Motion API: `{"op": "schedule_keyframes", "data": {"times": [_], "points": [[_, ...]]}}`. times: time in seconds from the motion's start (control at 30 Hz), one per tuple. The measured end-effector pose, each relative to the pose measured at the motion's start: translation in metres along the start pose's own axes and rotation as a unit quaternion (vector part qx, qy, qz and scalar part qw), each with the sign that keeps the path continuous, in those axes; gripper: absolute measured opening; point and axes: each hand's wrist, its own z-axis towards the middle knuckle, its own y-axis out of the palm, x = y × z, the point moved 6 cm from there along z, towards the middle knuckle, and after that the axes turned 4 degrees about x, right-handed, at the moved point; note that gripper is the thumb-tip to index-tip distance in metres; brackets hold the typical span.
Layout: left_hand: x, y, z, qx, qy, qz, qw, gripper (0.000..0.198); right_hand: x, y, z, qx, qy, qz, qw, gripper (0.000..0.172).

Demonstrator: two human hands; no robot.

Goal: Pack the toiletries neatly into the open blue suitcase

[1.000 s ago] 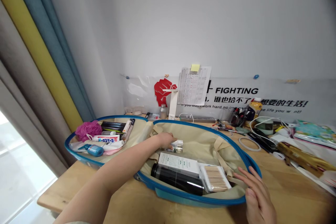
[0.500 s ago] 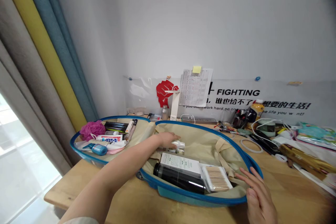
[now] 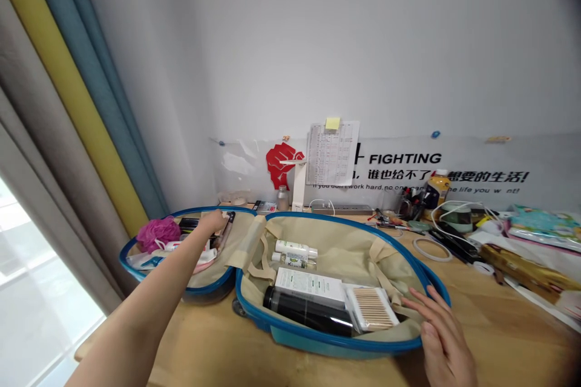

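Head view: left hand (image 3: 211, 223) down inside the left half of an open blue-rimmed suitcase (image 3: 318, 340), near a pink bath pouf (image 3: 158, 234), grip hard to make out; right hand (image 3: 440, 332) open, fingers spread at the rim, just beside a pack of cotton swabs (image 3: 371, 308).

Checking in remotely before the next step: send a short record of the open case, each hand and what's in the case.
left hand: reaching into the case's left half, beside the pink loofah; any hold hidden
right hand: open, fingers at the blue rim of the case
case right half: black bottle, white box, cotton swabs, two small bottles
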Motion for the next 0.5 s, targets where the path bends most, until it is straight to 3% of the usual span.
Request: {"op": "schedule_keyframes", "data": {"times": [0.2, 0.5], "points": [[-0.019, 0.023, 0.006, -0.041, -0.048, 0.037, 0.997, 0.037, 0.005, 0.0, -0.003, -0.006, 0.017, 0.0, 1.0, 0.033], [-0.02, 0.032, 0.005, -0.074, -0.05, 0.058, 0.994, 0.036, 0.001, 0.0, -0.001, -0.009, 0.011, -0.002, 1.0, 0.033]]}}
